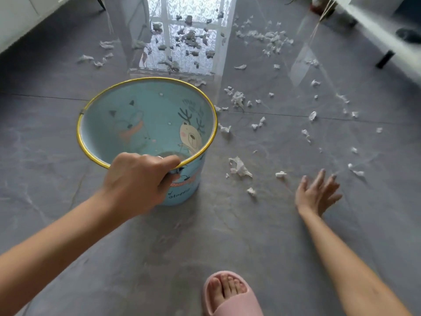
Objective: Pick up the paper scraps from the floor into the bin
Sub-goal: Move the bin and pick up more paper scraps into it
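Note:
A light blue bin (pixel 127 115) with a yellow rim and cartoon animals stands on the grey floor, left of centre. My left hand (pixel 136 181) grips its near rim, fingers curled over the edge. Nothing shows inside the bin. My right hand (pixel 316 192) hovers low over the floor at the right, fingers spread and holding nothing. White paper scraps lie scattered ahead: a large crumpled scrap (pixel 239 166) just right of the bin, a small scrap (pixel 280 174) near my right fingertips, another small scrap (pixel 251 191) closer to me, and several more farther off.
My foot in a pink slipper (pixel 227 295) stands at the bottom centre. A white furniture piece with a dark leg (pixel 385 58) sits at the upper right, a white cabinet (pixel 20 17) at the upper left. The glossy floor reflects a window (pixel 182 35).

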Available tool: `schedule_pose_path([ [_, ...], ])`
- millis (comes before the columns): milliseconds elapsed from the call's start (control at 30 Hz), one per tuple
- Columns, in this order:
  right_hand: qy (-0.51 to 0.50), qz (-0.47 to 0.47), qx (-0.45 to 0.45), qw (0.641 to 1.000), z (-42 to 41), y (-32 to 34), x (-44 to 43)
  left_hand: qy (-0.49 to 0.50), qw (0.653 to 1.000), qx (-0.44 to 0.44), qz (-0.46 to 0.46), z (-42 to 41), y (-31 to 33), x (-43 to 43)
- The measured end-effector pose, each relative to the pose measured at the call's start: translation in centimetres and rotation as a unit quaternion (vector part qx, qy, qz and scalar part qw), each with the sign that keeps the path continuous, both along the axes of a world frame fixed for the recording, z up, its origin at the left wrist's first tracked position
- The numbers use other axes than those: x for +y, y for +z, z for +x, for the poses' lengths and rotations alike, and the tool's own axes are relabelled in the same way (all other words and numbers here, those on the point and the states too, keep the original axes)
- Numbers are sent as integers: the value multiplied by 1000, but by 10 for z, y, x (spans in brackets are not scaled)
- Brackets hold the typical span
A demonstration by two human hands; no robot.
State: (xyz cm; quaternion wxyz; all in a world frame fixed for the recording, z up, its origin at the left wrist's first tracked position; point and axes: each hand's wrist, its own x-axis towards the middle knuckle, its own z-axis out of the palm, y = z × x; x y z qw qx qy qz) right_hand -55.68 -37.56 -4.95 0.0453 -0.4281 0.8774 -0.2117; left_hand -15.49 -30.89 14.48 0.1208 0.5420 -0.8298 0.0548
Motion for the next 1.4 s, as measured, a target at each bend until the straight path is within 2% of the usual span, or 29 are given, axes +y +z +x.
schedule_pose_path([
  [67, -136, 5, -78, 988, -21, 0, 6, -8, 1000, -13, 2, -11, -2, -2],
  [133, -154, 18, -101, 983, -33, 3, 9, -14, 1000, -18, 6, -21, -3, -2],
  [400, 60, 57, -70, 994, 11, -5, -41, -8, 1000, -17, 8, -27, -2, 0],
  [533, 185, 109, -82, 973, 49, -1, -69, -4, 1000, -14, 5, -26, -4, 1],
  [667, 217, 154, -90, 960, 75, 5, -95, -3, 1000, -9, 2, -27, -5, 2],
  [833, 411, 150, -136, 889, 121, 6, -94, -5, 1000, -11, 7, -27, -2, 3],
  [967, 485, 85, -154, 857, 120, 2, -69, -5, 1000, -15, 3, -28, -1, 4],
  [1067, 540, 29, -92, 836, 109, 5, -63, -9, 1000, -7, -2, -28, -1, 6],
  [1167, 653, 57, 90, 749, 107, 7, -59, -17, 1000, 1, -7, -27, -4, 9],
  [1233, 683, 66, 193, 701, 101, 4, -54, -25, 1000, 5, -11, -26, -5, 11],
  [1300, 684, 5, 228, 693, 93, -1, -51, -32, 999, 12, -8, -25, -7, 14],
  [1400, 662, -84, 211, 714, 82, -5, -49, -38, 999, 19, -10, -23, -8, 13],
])
